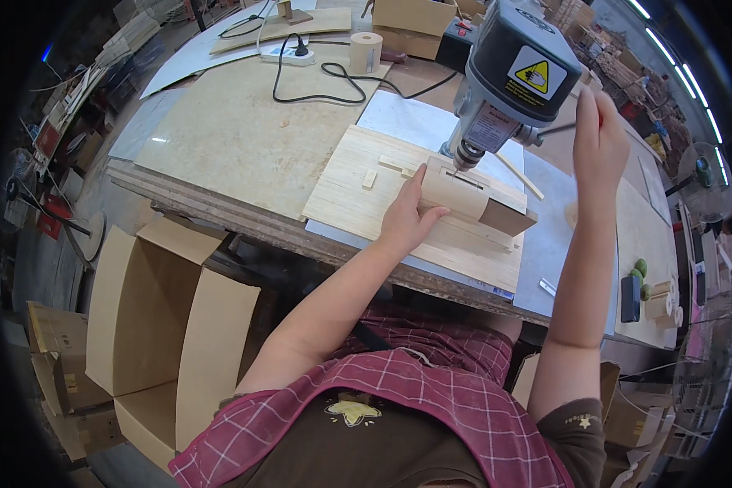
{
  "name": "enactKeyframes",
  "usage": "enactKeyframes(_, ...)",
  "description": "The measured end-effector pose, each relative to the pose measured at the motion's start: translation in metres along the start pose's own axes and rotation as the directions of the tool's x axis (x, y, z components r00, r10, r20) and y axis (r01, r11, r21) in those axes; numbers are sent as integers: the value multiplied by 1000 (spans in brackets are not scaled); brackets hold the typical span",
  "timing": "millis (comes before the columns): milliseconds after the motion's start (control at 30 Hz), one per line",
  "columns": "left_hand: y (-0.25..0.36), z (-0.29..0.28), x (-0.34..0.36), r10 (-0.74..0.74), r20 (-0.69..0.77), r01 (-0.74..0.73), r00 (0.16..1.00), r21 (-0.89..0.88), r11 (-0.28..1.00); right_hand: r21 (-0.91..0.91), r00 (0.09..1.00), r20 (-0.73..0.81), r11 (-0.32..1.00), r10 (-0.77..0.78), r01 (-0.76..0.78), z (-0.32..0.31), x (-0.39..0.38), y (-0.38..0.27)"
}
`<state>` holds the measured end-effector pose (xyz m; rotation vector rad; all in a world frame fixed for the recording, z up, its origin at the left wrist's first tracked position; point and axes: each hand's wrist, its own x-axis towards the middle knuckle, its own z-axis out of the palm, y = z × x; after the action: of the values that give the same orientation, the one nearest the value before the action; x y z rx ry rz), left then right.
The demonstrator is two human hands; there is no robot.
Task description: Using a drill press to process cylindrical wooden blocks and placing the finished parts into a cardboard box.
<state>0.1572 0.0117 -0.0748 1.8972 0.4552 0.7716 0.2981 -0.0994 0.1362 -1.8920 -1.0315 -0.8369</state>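
A bench drill press (500, 89) stands over the table, its chuck (468, 154) and thin bit above a slot in a pale wooden block (451, 193). My left hand (407, 218) holds the near left part of the block, thumb and fingers apart around it. The block's right end is a bare, darker brown face. It rests on a light wooden board (342, 191) with thin strips fixed to it. My right hand (602, 142) is raised beside the drill head, fingers closed round the dark feed lever (557, 128); its grip partly hides the lever.
A black cable (346, 77) runs from a white power strip (289, 55) across the table to the drill. A paper roll (366, 53) stands at the back. Cardboard boxes (142, 325) sit below left. Green fruit (640, 268) and a dark case (630, 299) lie at the right.
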Motion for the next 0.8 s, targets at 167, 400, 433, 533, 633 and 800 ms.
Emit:
enactKeyframes(167,0,4,4,7,12,-7,1000,-43,999,-48,984,130,992,121,-116,27,48,47)
enactKeyframes(400,-8,3,3,8,-8,-9,1000,-75,997,371,938,245,870,245,-324,20,12,43)
enactKeyframes(433,-8,2,3,-10,3,10,1000,-103,995,373,927,281,862,247,-343,18,-2,54)
enactKeyframes(533,9,-3,3,-151,94,162,984,-120,979,375,850,435,799,297,-470,14,-58,88)
enactKeyframes(633,9,-5,-1,-124,62,129,990,-86,988,149,604,717,770,348,-621,17,-121,110)
enactKeyframes(800,17,-22,-18,-146,54,147,988,-22,989,200,627,681,727,378,-657,12,-158,86)
